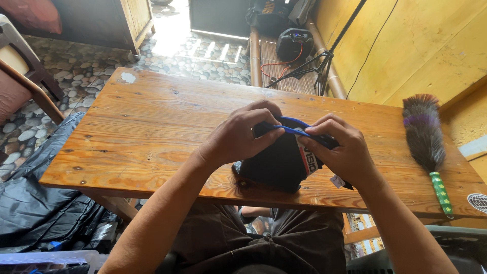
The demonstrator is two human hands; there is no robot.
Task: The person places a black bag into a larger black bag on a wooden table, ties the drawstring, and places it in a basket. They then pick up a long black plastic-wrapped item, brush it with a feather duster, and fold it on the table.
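At the desk's near edge, both hands pinch a black pouch.
Left hand and right hand should grip its blue rim evenly.

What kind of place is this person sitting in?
Probably a home porch or patio rather than a workshop: a pebble-stone floor, a plain wooden table, yellow board walls, and a feather duster lying at the table's edge.
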